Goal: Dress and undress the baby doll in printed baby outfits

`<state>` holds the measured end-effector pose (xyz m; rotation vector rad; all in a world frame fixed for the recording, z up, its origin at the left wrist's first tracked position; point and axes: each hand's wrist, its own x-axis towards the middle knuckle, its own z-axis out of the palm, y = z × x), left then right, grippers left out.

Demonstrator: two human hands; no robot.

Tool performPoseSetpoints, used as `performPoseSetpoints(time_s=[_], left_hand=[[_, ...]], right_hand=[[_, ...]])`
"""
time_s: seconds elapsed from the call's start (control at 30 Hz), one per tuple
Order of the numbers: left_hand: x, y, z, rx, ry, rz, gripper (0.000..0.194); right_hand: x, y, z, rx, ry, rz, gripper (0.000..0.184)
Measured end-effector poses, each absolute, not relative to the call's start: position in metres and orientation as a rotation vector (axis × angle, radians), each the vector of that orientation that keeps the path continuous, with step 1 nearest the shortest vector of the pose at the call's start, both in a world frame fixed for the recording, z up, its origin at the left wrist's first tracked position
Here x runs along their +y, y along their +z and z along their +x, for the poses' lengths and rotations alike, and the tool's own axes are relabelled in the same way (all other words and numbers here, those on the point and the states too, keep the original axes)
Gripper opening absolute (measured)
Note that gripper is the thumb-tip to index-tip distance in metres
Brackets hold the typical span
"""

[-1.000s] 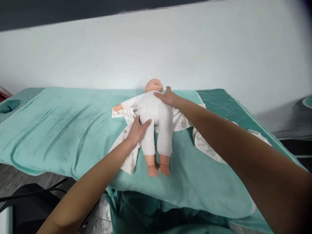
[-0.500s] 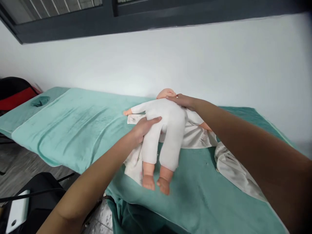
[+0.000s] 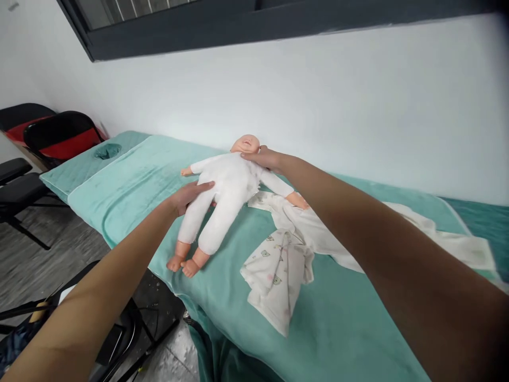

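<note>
A baby doll (image 3: 222,191) with a white cloth body lies face up on a teal towel (image 3: 131,185) covering a long table. My left hand (image 3: 189,193) cups the doll's hip and thigh from the left, fingers wrapped under it. My right hand (image 3: 260,157) holds the doll at the neck and shoulder, just below its head. A white printed baby garment (image 3: 278,265) lies spread on the towel to the right of the doll, apart from its body, near its outstretched arm.
A white wall and a dark window frame (image 3: 238,26) stand behind the table. Black and red folding chairs (image 3: 59,135) are at the far left. A dark stool or stand (image 3: 99,318) sits on the grey floor by the table's near edge.
Both hands have shifted the doll to the left, off the white garment, which now lies bare to its right. The view has swung left too.
</note>
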<state>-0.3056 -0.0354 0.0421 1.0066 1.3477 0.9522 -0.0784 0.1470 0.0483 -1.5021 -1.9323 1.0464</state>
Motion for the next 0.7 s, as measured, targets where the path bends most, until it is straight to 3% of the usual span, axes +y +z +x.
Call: performPoseSetpoints(time_s=[0.13, 0.37, 0.53, 0.7], left_hand=[[-0.013, 0.023, -0.331, 1.325, 0.960, 0.988, 0.045], [0.011, 0.012, -0.337, 1.449, 0.942, 0.859, 0.047], [0.013, 0.007, -0.345, 1.413, 0.909, 0.879, 0.044], [0.007, 0.015, -0.341, 1.994, 0.943, 1.213, 0.046]], right_hand=[[0.173, 0.033, -0.106, -1.841, 1.214, -1.573, 0.113], [0.198, 0.014, -0.116, -1.916, 1.164, -1.495, 0.103], [0.198, 0.003, -0.095, -1.971, 1.171, -1.520, 0.111], [0.189, -0.010, -0.030, -2.003, 1.194, -1.720, 0.082]])
